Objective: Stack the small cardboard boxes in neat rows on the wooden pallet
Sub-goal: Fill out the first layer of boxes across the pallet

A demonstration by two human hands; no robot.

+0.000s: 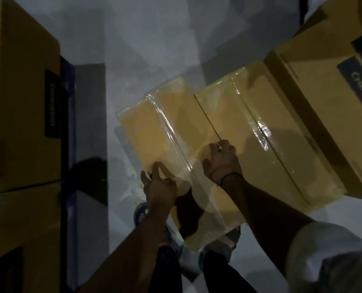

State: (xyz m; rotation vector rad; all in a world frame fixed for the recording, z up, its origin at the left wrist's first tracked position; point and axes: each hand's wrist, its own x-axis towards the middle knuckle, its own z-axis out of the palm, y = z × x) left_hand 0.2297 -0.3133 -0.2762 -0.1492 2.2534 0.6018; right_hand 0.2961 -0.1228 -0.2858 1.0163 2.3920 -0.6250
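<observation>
Left hand (159, 183) and right hand (220, 161) tight on edges of the box (165, 123), open floor (123, 60) leftward

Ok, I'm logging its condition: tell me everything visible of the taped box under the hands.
The taped box is flat tan cardboard, closed, with glossy clear tape along its centre seam and edges. It lies on the grey floor, skewed to the view, its long side close beside a similar box. The left hand is at its near left edge, grip unclear; the right hand curls over its right edge.
</observation>
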